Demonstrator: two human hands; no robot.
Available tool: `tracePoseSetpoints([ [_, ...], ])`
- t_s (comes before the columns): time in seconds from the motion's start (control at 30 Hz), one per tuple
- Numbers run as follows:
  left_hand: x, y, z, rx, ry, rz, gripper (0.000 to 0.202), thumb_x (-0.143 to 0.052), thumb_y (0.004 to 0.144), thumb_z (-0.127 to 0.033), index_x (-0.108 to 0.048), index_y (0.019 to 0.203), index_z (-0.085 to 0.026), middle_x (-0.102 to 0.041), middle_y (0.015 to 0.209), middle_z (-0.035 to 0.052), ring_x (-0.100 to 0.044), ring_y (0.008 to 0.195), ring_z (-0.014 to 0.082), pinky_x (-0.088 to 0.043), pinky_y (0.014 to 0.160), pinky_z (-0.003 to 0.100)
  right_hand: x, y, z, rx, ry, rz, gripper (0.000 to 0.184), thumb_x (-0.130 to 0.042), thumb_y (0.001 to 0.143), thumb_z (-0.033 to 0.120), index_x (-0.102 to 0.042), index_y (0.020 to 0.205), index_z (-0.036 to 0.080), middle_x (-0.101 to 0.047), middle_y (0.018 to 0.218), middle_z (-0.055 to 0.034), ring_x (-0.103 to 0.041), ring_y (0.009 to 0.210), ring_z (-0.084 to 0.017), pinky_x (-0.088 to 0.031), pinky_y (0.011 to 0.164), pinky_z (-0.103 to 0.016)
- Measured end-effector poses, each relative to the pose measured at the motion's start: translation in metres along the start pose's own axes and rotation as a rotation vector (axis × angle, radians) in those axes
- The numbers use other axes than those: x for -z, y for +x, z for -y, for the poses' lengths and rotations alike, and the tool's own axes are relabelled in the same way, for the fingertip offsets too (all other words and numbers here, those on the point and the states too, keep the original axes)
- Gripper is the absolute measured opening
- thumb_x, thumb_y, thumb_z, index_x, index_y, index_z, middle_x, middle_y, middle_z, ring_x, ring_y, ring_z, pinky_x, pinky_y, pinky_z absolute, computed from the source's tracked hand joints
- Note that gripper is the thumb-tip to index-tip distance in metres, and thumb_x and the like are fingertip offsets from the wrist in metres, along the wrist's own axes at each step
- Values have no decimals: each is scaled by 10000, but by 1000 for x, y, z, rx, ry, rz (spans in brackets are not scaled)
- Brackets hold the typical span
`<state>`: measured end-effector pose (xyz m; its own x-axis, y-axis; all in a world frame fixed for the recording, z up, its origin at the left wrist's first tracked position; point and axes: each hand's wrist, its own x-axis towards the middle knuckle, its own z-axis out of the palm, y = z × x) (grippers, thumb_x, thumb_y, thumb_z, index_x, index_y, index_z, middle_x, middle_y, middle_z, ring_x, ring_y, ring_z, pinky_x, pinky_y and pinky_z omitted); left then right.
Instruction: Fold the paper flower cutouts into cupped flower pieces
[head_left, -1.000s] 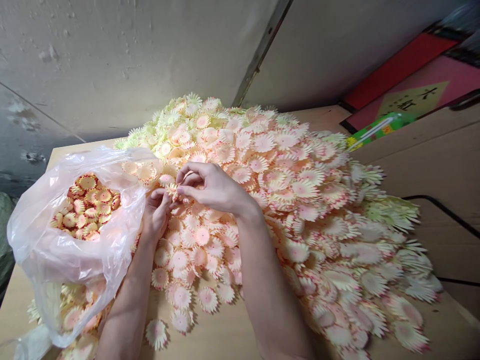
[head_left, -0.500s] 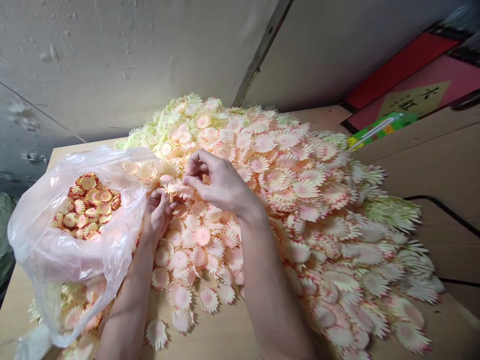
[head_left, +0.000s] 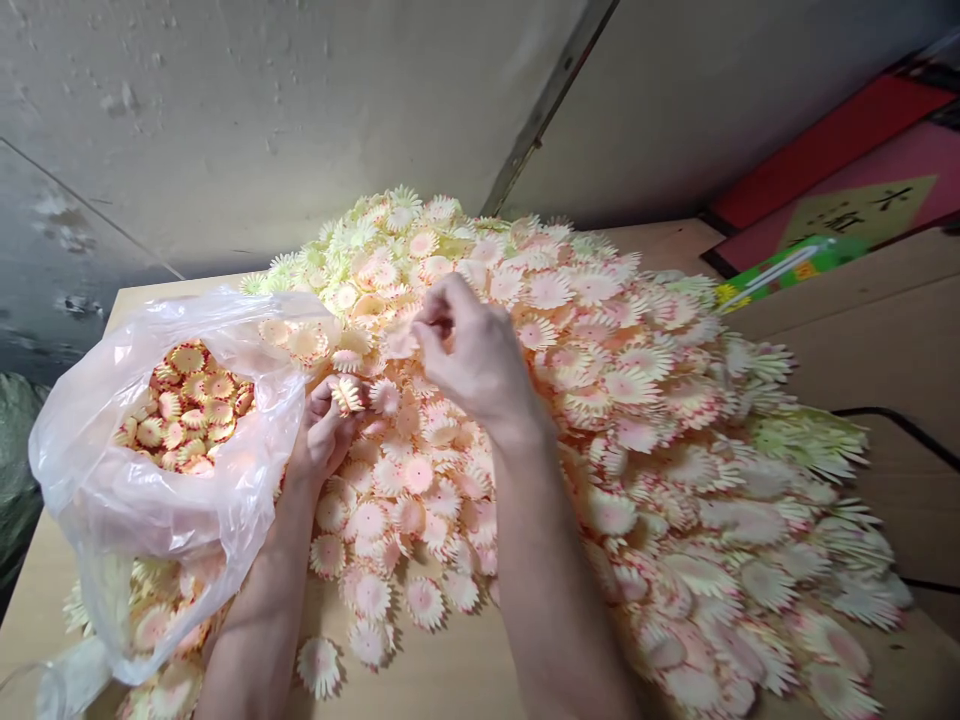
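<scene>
My left hand (head_left: 330, 428) is closed beside the plastic bag, its thumb and fingers gripping a small cream flower piece (head_left: 347, 396) with notched petals. To its right and a little higher, my right hand (head_left: 469, 350) is raised over the heap with thumb and forefinger pinched together; what lies between them, if anything, I cannot make out. Under and around both hands spreads a big heap of artificial flower pieces (head_left: 622, 385), pale pink and cream discs with fringed, red-tipped edges. The white translucent plastic bag (head_left: 90, 430) stands open at the left, with smaller yellow-and-red flower pieces (head_left: 196, 405) inside.
A wooden table (head_left: 420, 670) carries everything, against a grey wall (head_left: 300, 130) at the back. Red boxes (head_left: 832, 150) and a green packet (head_left: 806, 265) lie at the back right, near a cardboard box (head_left: 870, 330). A black cable (head_left: 900, 425) runs at the right.
My right hand has moved up and right, away from my left hand. The flower piece in my left hand now shows more clearly. The whole view has shifted slightly.
</scene>
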<state>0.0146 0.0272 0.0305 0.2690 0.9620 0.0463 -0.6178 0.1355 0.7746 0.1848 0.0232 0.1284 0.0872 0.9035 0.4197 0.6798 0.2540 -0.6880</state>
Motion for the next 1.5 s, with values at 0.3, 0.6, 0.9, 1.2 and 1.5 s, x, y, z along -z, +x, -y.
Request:
tracePoseSetpoints([
  [0.3, -2, 2, 3, 27, 16, -39, 372, -898, 631, -405, -615, 715, -179, -639, 782, -10, -584, 663, 95, -541, 635, 232, 3, -1, -3, 55, -62, -14, 370, -741, 813, 517, -682, 1036, 227, -723, 1113, -80, -598, 1153, -307, -449, 996, -490],
  [0.6, 2, 2, 3, 39, -22, -14, 359, -859, 685, -442, -675, 883, -205, -669, 829, -3, -650, 777, 136, -548, 767, 282, -9, -1, 10, 91, 241, 308, 102, -790, 750, 222, -701, 746, 172, -739, 857, -47, -678, 857, -195, -501, 827, -331],
  [0.9, 0, 2, -4, 68, -35, 42, 325, -756, 795, -494, -691, 909, -197, -655, 820, 9, -649, 800, 136, -553, 762, 272, -4, -2, 7, -99, 386, 266, 281, -782, 738, 252, -674, 988, 183, -686, 832, -6, -672, 727, -150, -494, 658, -256],
  [1.2, 1, 3, 0, 26, 9, 4, 402, -853, 687, -457, -681, 963, -220, -680, 922, 6, -679, 868, 162, -577, 806, 314, -10, -4, 10, -147, 392, 373, 376, -807, 724, 405, -530, 902, 224, -479, 520, 99, -467, 483, -89, -349, 492, -220],
  [1.5, 5, 2, 2, 33, 54, 27, 304, -878, 654, -418, -709, 778, -198, -727, 804, 10, -697, 781, 170, -571, 783, 324, -12, -2, 9, -154, 389, 439, 405, -789, 737, 488, -502, 811, 213, -527, 510, 81, -457, 467, -79, -321, 487, -219],
])
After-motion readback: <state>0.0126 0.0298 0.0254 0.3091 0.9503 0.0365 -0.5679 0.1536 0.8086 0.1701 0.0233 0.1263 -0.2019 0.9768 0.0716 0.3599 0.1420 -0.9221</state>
